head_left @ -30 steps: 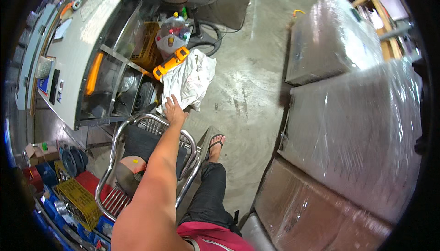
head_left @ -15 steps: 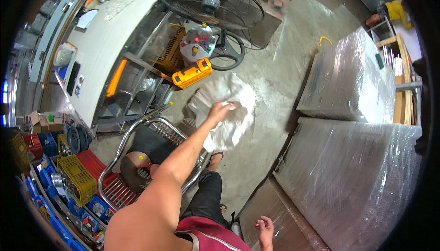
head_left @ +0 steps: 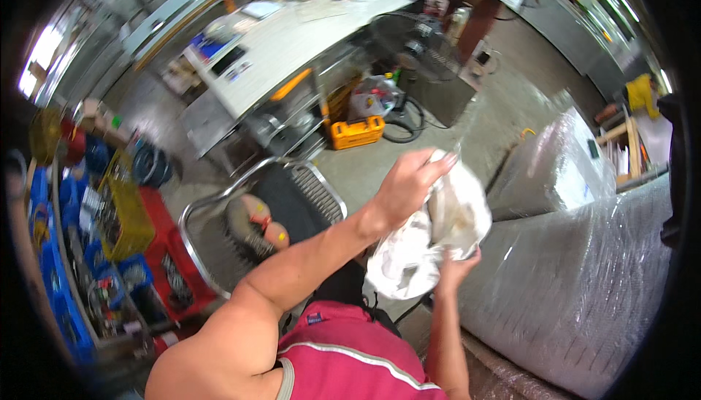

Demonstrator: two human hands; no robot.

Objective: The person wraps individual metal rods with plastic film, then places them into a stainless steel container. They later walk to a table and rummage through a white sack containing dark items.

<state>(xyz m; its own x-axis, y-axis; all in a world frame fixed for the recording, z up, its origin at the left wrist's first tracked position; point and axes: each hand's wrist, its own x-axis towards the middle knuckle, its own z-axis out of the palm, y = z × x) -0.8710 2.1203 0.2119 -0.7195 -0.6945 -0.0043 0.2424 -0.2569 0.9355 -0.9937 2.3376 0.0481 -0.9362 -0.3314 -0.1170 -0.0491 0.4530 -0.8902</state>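
In front of my chest, off the floor, is a crumpled white bag (head_left: 405, 254) of thin, soft sheet; cloth or plastic, I cannot tell. My left hand (head_left: 405, 188) pinches its upper edge between thumb and fingers. Lower down on the right side, my right hand (head_left: 456, 268) grips the same bag, part of its fingers hidden behind the folds. The bag hangs partly open, with a greyish inner fold showing. Left of my forearm stands a metal-framed chair (head_left: 191, 235) with a dark pad and a round brown disc-like thing (head_left: 248, 221) on it.
Wrapped boxes (head_left: 562, 290) stand close on the right. Farther off are an orange case (head_left: 358, 132), a standing fan (head_left: 420, 46) and a white-topped workbench (head_left: 292, 42). Blue, red and yellow parts bins (head_left: 131, 217) line the left side.
The white bag has come up from near the floor toward my body, my left hand still holding it. My right hand, empty before, now grips it too. The view has tilted upward.
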